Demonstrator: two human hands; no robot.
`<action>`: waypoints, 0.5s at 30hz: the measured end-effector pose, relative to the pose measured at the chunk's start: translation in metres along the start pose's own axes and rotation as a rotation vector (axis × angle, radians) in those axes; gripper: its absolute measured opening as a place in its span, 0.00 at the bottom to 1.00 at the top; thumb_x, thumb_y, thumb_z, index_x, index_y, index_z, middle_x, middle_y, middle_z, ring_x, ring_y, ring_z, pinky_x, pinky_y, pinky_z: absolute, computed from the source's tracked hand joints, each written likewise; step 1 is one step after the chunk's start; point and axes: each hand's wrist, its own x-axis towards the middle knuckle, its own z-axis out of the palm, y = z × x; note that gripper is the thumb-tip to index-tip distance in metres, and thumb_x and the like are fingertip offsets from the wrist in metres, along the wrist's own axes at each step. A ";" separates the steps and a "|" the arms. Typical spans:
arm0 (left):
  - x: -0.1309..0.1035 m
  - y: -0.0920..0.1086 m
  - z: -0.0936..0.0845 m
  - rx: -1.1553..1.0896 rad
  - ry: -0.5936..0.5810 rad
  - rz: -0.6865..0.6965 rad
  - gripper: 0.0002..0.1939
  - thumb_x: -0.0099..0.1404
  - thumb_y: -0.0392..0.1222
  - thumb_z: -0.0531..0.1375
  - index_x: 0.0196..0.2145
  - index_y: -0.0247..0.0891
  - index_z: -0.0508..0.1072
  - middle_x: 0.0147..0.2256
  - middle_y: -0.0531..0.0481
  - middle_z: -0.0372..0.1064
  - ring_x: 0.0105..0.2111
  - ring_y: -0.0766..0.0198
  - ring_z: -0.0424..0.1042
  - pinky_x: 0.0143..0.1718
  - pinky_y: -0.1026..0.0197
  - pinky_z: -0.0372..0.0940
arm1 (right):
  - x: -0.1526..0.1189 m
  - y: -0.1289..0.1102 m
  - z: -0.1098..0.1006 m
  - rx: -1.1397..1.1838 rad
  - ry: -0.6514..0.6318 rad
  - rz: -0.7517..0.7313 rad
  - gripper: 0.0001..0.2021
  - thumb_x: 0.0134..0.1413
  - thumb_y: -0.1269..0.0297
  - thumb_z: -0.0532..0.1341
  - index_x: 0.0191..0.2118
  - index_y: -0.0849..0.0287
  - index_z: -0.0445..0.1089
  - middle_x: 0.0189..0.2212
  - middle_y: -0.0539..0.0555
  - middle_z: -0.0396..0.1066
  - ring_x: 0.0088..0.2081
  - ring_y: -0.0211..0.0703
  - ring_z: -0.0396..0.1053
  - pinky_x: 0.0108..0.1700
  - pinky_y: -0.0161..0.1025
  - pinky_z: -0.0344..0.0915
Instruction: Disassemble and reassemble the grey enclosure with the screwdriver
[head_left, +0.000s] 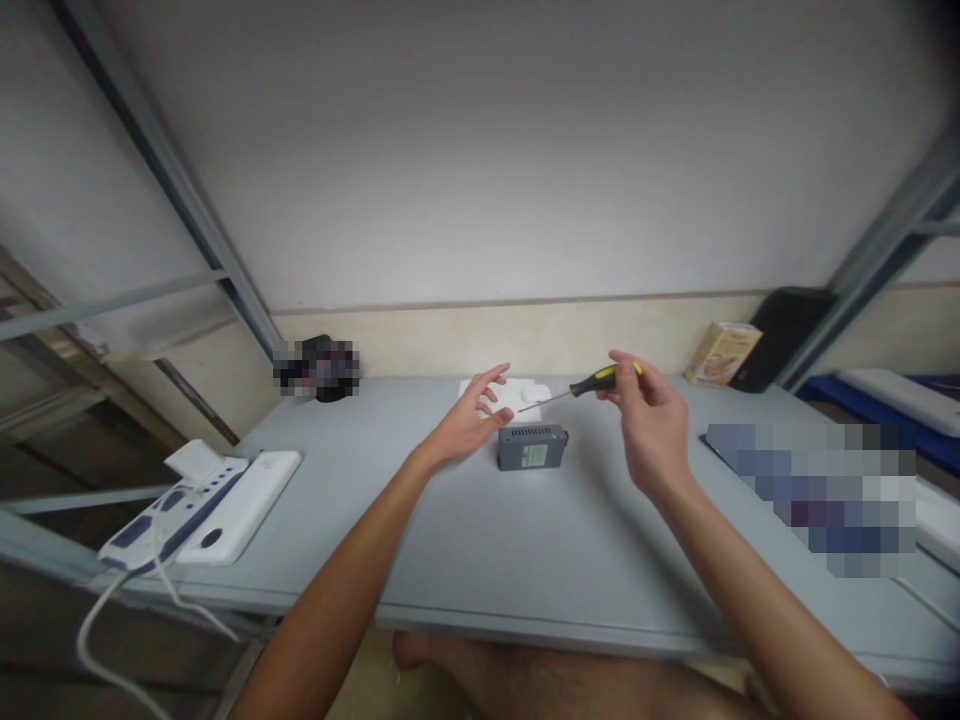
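Grey counter (480, 570) bearing a vented grey box (512, 455), probably rigid, best gripped by its sides; above, your right hand (651, 420), closed round a light-looking screwdriver's (592, 382) handle; your left hand (476, 418), loosely open, empty

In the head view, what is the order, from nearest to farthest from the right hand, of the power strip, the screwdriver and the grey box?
1. Screwdriver, held in the right hand.
2. Grey box, on the table, left of that hand.
3. Power strip, at the table's far left.
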 end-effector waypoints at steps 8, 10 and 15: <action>-0.010 0.018 0.023 0.040 -0.185 0.028 0.22 0.69 0.46 0.66 0.58 0.42 0.74 0.54 0.42 0.72 0.50 0.57 0.72 0.56 0.53 0.66 | 0.011 -0.013 -0.014 -0.150 0.137 -0.196 0.21 0.62 0.45 0.63 0.48 0.56 0.79 0.33 0.53 0.75 0.30 0.39 0.69 0.33 0.37 0.70; -0.011 0.019 0.027 0.055 -0.189 0.061 0.19 0.69 0.45 0.65 0.56 0.43 0.75 0.52 0.43 0.74 0.51 0.56 0.73 0.57 0.53 0.66 | 0.011 -0.012 -0.015 -0.165 0.122 -0.209 0.21 0.61 0.45 0.64 0.48 0.56 0.79 0.32 0.53 0.75 0.29 0.39 0.69 0.33 0.37 0.70; -0.012 0.019 0.032 0.062 -0.198 0.105 0.17 0.70 0.43 0.64 0.56 0.44 0.76 0.52 0.44 0.75 0.52 0.57 0.74 0.58 0.53 0.66 | 0.009 -0.009 -0.015 -0.183 0.098 -0.201 0.21 0.61 0.46 0.64 0.48 0.57 0.79 0.30 0.52 0.73 0.29 0.39 0.67 0.33 0.37 0.68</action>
